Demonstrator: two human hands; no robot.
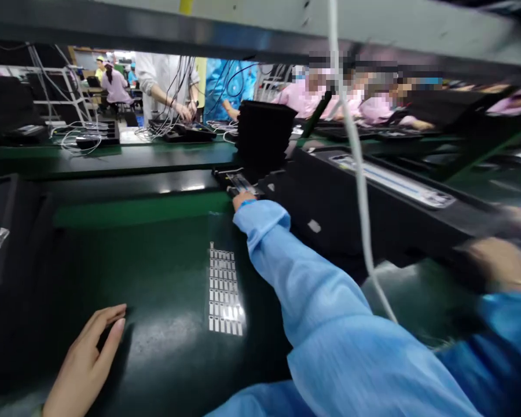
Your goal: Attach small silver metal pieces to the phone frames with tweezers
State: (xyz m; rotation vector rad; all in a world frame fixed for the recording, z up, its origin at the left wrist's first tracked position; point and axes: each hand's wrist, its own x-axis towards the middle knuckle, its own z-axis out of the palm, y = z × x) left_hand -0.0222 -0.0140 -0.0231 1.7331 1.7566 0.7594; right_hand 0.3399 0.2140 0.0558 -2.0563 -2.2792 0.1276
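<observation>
Surface (156, 284): dark green, glossy. Blue right sleeve (330, 301) extends across it. Black case (325, 202) lies right of the sleeve. Black stack (264, 136) stands upright beyond. Left hand (84, 362): at near left, thumb and fingers apart, holding nothing. Label sheet (226, 295): flat, between left hand and sleeve. Clear part (244, 184): before the stack, at the right hand (242, 200); grip cannot be told.

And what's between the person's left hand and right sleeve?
In the head view, a sheet of small white pieces lies on the green tabletop between them.
</observation>
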